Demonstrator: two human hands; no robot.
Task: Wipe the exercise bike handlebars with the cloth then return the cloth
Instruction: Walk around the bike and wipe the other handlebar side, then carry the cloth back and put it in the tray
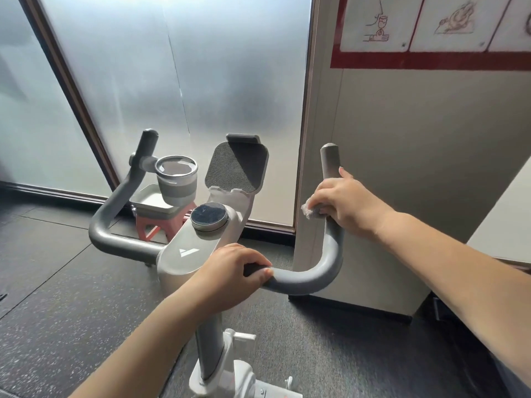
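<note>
Bright frosted window [172, 81] backlight; wide-angle edges bend.

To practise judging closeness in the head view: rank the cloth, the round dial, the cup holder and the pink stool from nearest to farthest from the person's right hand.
From the right hand:
1. cloth, held against the right handlebar.
2. round dial, centre of the console.
3. cup holder, on the left handlebar.
4. pink stool, on the floor behind the bike.

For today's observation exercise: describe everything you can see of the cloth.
Only a small part of the cloth shows: a pale, whitish, fuzzy-looking bunch sticking out from under the right hand. It is crumpled and pressed against the grey upright part of the right handlebar. The hand wraps around it, hiding the rest.
</note>
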